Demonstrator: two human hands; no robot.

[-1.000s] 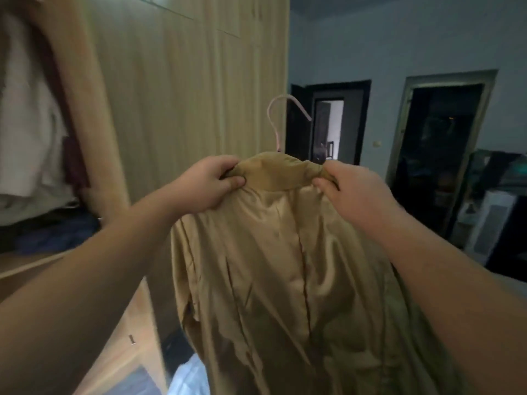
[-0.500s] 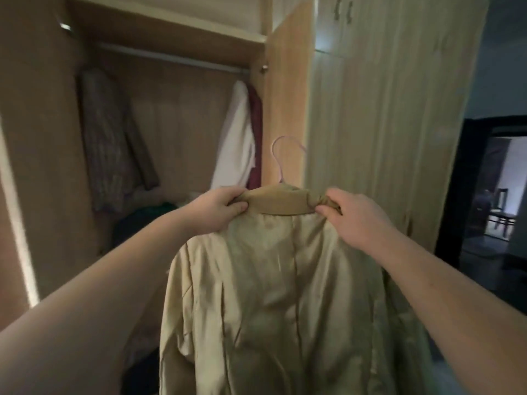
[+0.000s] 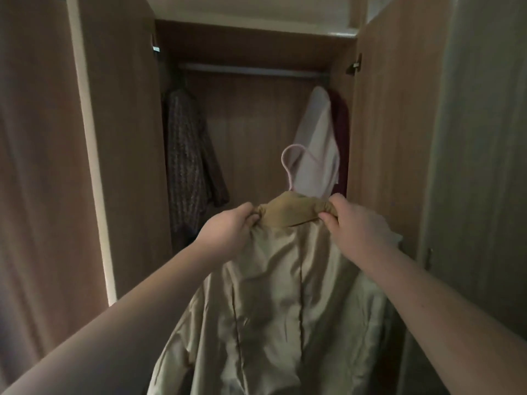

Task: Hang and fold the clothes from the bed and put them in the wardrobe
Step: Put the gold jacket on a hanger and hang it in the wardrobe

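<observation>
The jacket [image 3: 273, 295] was shiny olive-beige, its collar [image 3: 288, 213] mustard-brown, the hanger [image 3: 288, 163] pale pink. Below the grey rail [image 3: 251, 70] at its left end hung a brown-grey checked garment [image 3: 185, 155]; below its right end, a white garment [image 3: 316, 155] beside a dark red garment [image 3: 342, 132]. The wardrobe [image 3: 122, 138] showed brown wood grain.

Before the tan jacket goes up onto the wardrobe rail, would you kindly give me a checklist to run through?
1. Left hand and right hand both grip the collar of the tan jacket with a shiny lining: ok.
2. Hook of the pink wire hanger stands free above the collar: ok.
3. Wooden wardrobe doors are open: ok.
4. Grey metal rail has a bare stretch between the brown checked garment and the white garment: ok.
5. Hook raised to the rail: not ok, it sits well below.
6. Hanger seated in both shoulders: cannot tell, fabric hides it.
</observation>
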